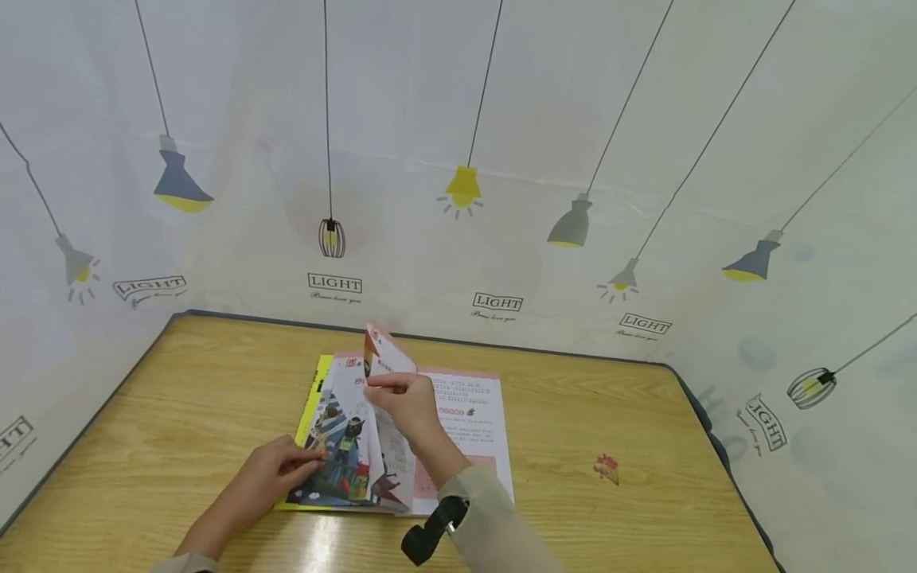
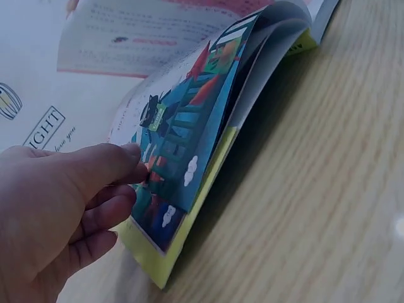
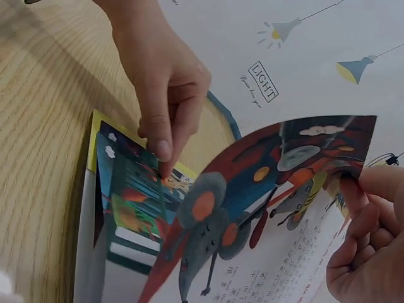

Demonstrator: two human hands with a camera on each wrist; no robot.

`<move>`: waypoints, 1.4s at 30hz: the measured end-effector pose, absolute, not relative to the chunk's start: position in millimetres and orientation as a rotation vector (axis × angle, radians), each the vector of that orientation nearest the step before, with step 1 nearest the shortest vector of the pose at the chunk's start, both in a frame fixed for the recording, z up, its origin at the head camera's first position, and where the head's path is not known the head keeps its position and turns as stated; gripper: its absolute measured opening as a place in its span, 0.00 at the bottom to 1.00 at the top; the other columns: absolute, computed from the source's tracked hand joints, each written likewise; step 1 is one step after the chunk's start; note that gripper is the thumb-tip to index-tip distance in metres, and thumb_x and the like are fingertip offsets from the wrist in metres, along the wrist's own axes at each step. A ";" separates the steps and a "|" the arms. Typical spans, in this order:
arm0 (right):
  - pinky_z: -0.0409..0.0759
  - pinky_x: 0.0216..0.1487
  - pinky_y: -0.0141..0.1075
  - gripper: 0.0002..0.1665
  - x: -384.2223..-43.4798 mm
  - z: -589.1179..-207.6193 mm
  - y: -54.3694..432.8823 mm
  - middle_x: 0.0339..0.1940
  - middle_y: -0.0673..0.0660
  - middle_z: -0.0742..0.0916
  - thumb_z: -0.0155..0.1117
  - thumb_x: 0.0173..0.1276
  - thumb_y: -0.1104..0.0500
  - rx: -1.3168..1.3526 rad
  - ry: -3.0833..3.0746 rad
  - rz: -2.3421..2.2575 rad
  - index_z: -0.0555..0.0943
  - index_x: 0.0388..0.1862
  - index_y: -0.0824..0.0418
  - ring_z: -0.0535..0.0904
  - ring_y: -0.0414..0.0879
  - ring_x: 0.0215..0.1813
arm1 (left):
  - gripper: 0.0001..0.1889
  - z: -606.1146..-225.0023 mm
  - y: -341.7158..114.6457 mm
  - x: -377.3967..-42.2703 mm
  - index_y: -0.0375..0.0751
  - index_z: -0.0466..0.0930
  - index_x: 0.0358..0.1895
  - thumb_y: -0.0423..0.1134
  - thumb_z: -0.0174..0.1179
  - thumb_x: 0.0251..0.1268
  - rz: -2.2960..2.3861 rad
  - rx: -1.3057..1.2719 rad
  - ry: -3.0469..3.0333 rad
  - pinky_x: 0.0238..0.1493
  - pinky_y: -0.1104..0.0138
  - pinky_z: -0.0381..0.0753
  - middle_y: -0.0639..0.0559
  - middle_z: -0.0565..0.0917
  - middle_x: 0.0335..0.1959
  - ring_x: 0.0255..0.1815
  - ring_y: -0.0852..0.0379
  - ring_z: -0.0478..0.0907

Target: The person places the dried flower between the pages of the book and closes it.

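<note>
An open picture book (image 1: 458,438) with a yellow cover edge lies on the wooden table. My right hand (image 1: 408,402) pinches a raised page (image 3: 233,208) near its upper edge, between thumb and index finger. The page curves upward and shows grey mice on a dark red picture. At the book's left edge, my left hand (image 1: 275,469) holds the illustrated left page (image 2: 183,145), thumb and index finger close together at its margin. Its other fingers (image 2: 104,221) are curled. Whether any fingertip goes under that page is hidden.
A small pink ice-cream-cone cutout (image 1: 606,468) lies on the table (image 1: 573,414) right of the book. A white sheet (image 1: 401,103) printed with hanging lamps stands behind the table's dark edge. A black strap (image 1: 433,529) is at the right wrist.
</note>
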State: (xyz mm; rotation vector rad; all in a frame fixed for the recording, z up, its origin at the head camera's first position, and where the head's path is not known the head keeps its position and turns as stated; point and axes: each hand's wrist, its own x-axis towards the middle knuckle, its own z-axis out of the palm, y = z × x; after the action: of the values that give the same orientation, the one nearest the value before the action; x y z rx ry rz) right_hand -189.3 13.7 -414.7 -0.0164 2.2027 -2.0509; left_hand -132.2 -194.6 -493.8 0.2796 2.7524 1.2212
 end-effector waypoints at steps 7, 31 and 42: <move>0.74 0.28 0.33 0.09 -190.1 -421.2 1.6 0.21 0.52 0.82 0.69 0.53 0.63 0.016 2.198 -2.007 0.86 0.34 0.66 0.75 0.38 0.24 | 0.07 -482.6 -192.0 -132.5 0.42 0.86 0.38 0.36 0.63 0.57 1.310 0.373 2.864 0.27 0.71 0.72 0.58 0.73 0.25 0.26 0.64 0.68; 0.71 0.24 0.29 0.04 -189.8 -437.6 -19.7 0.21 0.49 0.82 0.71 0.51 0.59 0.109 2.303 -1.867 0.86 0.28 0.56 0.74 0.38 0.24 | 0.08 -431.1 -167.1 -120.2 0.44 0.85 0.41 0.37 0.61 0.60 1.460 0.824 2.848 0.26 0.70 0.73 0.64 0.76 0.29 0.27 0.67 0.70; 0.71 0.23 0.28 0.04 -189.3 -443.3 -27.0 0.19 0.49 0.83 0.71 0.51 0.61 0.088 2.346 -1.878 0.87 0.28 0.58 0.74 0.37 0.22 | 0.10 -432.0 -164.5 -123.2 0.43 0.84 0.42 0.42 0.60 0.61 1.290 0.836 2.879 0.26 0.71 0.74 0.63 0.80 0.31 0.27 0.70 0.72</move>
State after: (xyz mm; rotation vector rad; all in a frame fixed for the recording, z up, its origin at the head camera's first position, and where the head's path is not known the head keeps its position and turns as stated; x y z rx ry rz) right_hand -189.3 -27.0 -443.3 0.0881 2.3462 -1.8783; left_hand -123.2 -164.5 -432.0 0.8362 2.8786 1.2903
